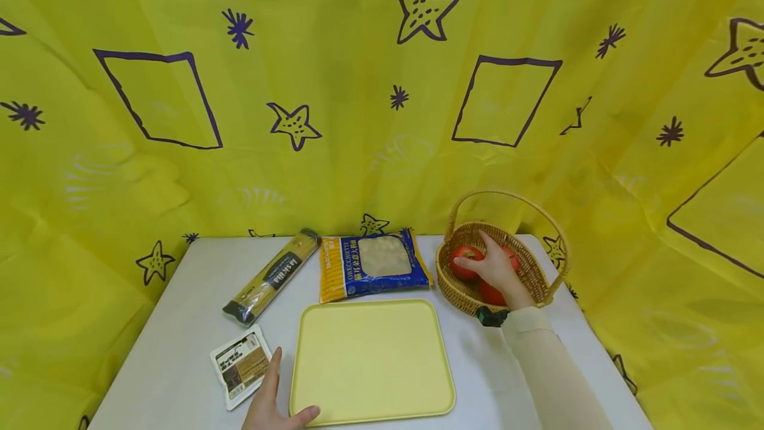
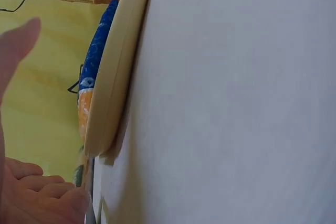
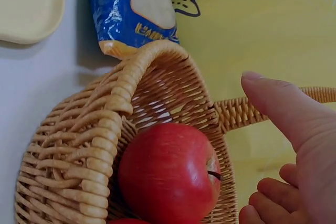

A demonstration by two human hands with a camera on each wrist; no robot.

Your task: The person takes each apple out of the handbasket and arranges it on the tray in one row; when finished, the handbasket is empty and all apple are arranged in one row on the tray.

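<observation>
The red apple [image 3: 165, 174] sits inside the wicker basket [image 1: 459, 290], on the basket's left side, and should feel fairly weighty for its bulk. I would expect it to be firm, with no give under a normal squeeze, yet easy to bruise if dropped. Its smooth skin may slide under dry fingertips, so the surest hold is likely round its widest part, thumb on one side and fingers opposite, leaving the stem [image 3: 214, 175] alone. The basket's wall and the neighbouring fruit leave limited room, so a lift straight up, clear of the arched handle [image 1: 513, 194], seems safest.

It looks round and deep red, with faint paler streaks, a soft sheen and a short dark stem set in a yellowish hollow. A near apple [image 1: 492, 294] and a right-hand apple [image 1: 512, 257] share the basket.

The right hand [image 1: 498, 271] is over the basket, thumb spread wide from the fingers and holding nothing. The left hand [image 1: 274, 403], well to the left of the basket, is also spread and without a load, its thumb over the corner of the pale yellow tray [image 1: 373, 363]; whether it touches I cannot tell.
</observation>
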